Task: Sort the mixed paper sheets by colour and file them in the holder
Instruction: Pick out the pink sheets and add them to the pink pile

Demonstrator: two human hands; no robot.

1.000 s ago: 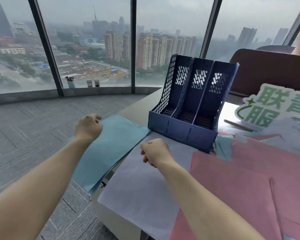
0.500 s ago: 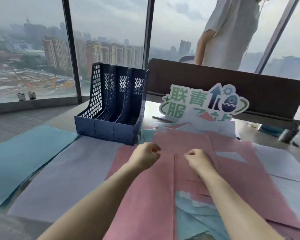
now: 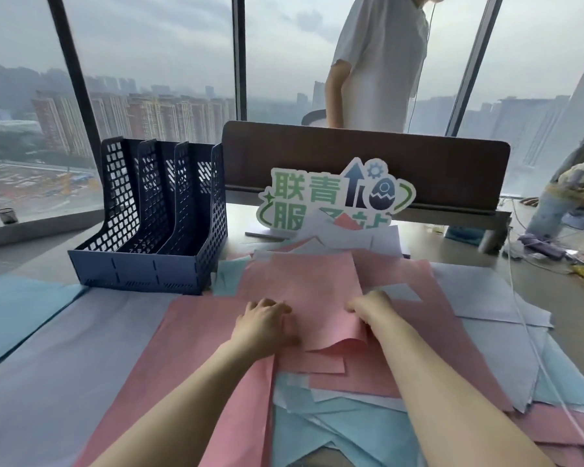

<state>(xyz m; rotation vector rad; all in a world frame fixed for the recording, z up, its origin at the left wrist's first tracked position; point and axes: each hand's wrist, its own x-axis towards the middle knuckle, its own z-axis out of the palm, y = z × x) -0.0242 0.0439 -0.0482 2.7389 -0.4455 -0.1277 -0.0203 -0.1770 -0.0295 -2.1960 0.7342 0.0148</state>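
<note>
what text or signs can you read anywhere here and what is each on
"联青" on the top row of the cut-out sign standing behind the paper pile, beside arrow, gear and egg graphics.
"服" opens the sign's bottom row; its remaining characters are partly hidden by loose sheets and cannot be read surely.
The blue file holder and the pink sheet under both hands show no readable text.

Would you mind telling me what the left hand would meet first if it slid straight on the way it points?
Probably only more of the pink sheet that the left hand holds; beyond it, the mixed pile before the sign, though depth is unclear.
</note>
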